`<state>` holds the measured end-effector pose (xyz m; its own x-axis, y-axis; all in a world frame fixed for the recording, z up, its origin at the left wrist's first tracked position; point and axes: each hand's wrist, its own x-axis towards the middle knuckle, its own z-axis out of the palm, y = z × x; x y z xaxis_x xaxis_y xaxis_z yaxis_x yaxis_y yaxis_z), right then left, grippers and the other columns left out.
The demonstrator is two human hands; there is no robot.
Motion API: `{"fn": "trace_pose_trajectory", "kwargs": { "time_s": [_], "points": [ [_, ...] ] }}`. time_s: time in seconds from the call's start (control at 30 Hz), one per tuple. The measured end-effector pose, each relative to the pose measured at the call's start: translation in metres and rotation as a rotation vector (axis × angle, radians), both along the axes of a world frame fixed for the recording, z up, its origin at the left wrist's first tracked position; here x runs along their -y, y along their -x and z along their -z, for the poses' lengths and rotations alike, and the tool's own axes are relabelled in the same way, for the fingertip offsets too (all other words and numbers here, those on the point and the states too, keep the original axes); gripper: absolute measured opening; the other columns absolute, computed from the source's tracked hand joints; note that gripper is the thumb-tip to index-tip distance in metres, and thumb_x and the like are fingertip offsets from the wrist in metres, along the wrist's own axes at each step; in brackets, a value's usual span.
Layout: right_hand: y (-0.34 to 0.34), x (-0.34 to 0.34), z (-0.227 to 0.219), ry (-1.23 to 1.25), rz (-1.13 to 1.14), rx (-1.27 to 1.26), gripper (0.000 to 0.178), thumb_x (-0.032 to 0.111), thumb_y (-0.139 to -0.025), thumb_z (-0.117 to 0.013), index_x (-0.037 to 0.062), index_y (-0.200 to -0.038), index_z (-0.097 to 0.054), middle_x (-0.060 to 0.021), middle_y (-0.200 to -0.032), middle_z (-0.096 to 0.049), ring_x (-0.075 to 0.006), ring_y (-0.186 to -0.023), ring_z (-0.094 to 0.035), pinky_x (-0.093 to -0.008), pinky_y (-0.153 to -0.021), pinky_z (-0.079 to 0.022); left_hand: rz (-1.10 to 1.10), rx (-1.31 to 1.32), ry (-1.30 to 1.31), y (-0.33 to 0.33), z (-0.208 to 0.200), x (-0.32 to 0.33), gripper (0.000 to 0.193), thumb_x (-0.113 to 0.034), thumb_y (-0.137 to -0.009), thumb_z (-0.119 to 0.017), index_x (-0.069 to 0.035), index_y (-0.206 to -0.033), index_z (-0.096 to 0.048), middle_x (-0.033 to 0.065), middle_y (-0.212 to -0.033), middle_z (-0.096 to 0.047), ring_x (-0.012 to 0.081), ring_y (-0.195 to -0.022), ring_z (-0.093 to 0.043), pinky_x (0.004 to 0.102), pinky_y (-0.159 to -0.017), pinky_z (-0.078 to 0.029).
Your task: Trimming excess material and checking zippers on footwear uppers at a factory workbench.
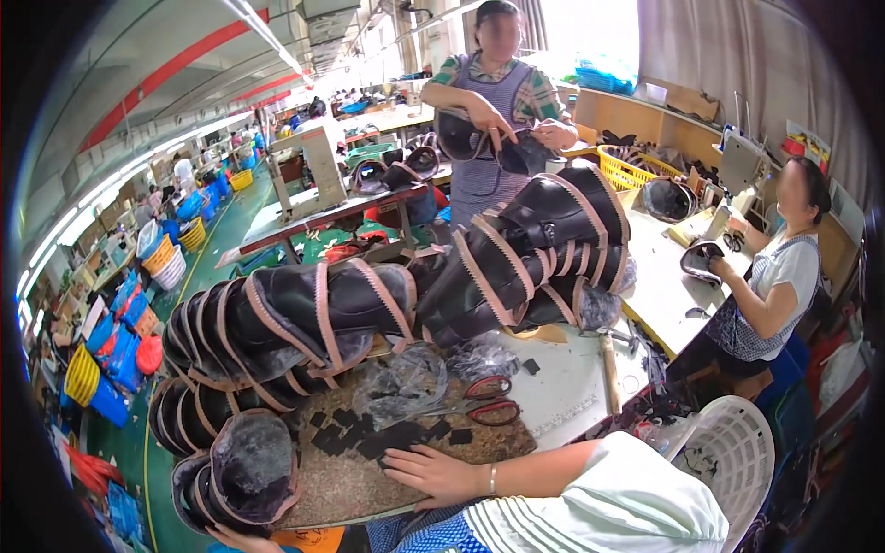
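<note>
My right hand point(433, 472), with a bracelet at the wrist, lies palm down on a speckled brown board point(336, 493). Its fingers are stretched out, their tips at a cluster of small black square patches point(396, 438). At the lower edge my left hand point(244, 540) shows only in part. It is against the underside of a black boot upper point(253, 465) with grey fuzzy lining, and most of its fingers are hidden. Red-handled scissors point(493, 412) and a crumpled clear plastic bag point(401, 382) lie beyond the patches.
Stacked black boot uppers point(313, 309) with pinkish zigzag-edged strips border the board. A wooden-handled hammer point(610, 373) rests on the white table, near a white plastic basket point(728, 452). One person point(498, 101) stands opposite holding boot pieces; another point(774, 276) sits at right by a sewing machine point(742, 161).
</note>
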<state>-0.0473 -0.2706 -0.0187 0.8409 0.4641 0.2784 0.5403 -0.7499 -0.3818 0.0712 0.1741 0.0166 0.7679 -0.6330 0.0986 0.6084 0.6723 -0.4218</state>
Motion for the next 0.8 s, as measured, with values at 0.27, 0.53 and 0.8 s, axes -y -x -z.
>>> {"fn": "trace_pose_trajectory", "kwargs": {
  "time_s": [0.27, 0.53, 0.8],
  "points": [
    [0.011, 0.031, 0.009, 0.080, 0.051, -0.094, 0.079, 0.044, -0.085, -0.062, -0.0045, -0.140, -0.033, -0.0231, -0.149, -0.026, -0.0340, -0.142, -0.019, -0.0524, -0.110, -0.022, 1.796, -0.233, 2.056, 0.004, -0.004, 0.123, 0.054, -0.035, -0.097, -0.048, 0.009, -0.127, -0.040, 0.0327, -0.133, -0.037, 0.0473, -0.117, -0.041, 0.0558, -0.097, -0.034],
    [0.012, 0.025, 0.018, 0.071, 0.024, -0.045, 0.076, 0.043, -0.086, -0.059, -0.0068, -0.137, -0.036, -0.0239, -0.148, -0.028, -0.0350, -0.141, -0.022, -0.0520, -0.111, -0.022, 1.013, -1.770, 2.321, 0.037, 0.026, 0.233, 0.066, -0.023, -0.087, -0.056, 0.002, -0.142, -0.027, 0.0257, -0.145, -0.030, 0.0403, -0.133, -0.032, 0.0474, -0.108, -0.029],
    [0.014, 0.020, 0.020, 0.058, 0.016, -0.029, 0.076, 0.041, -0.084, -0.061, -0.0074, -0.136, -0.037, -0.0237, -0.146, -0.031, -0.0362, -0.139, -0.025, -0.0518, -0.111, -0.023, 0.464, -1.930, 2.301, 0.037, 0.038, 0.252, 0.063, -0.030, -0.082, -0.061, 0.003, -0.133, -0.044, 0.0236, -0.142, -0.037, 0.0412, -0.133, -0.032, 0.0501, -0.108, -0.024]
  ]
}}
